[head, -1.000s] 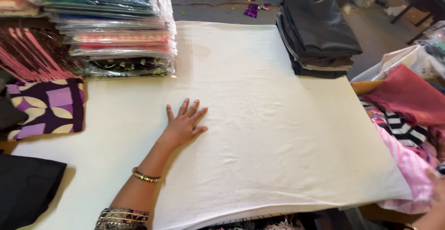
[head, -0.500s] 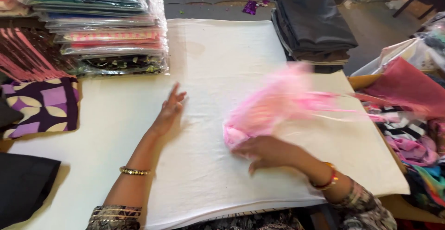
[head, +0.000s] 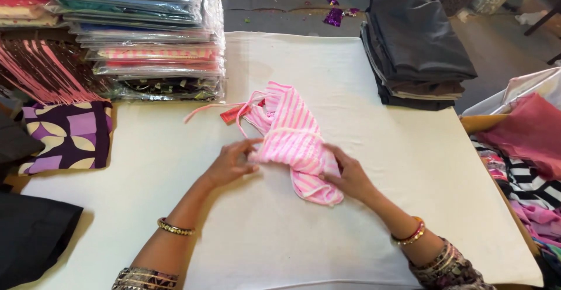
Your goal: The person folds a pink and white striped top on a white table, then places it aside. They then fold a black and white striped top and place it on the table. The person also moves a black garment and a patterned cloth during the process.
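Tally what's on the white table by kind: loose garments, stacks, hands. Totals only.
Loose pink striped garment: 1, held by left hand and right hand
Stack of plastic-bagged clothes: 1
Stack of dark folded fabric: 1
Purple patterned folded piece: 1
Hands: 2
Total: 6, all on the white table

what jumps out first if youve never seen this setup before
The pink-and-white striped garment bunched mid-table on the white cloth, with the left hand and right hand gripping its two sides. Next, the tall stack of plastic-wrapped fabrics at far left and the dark folded pile at far right.
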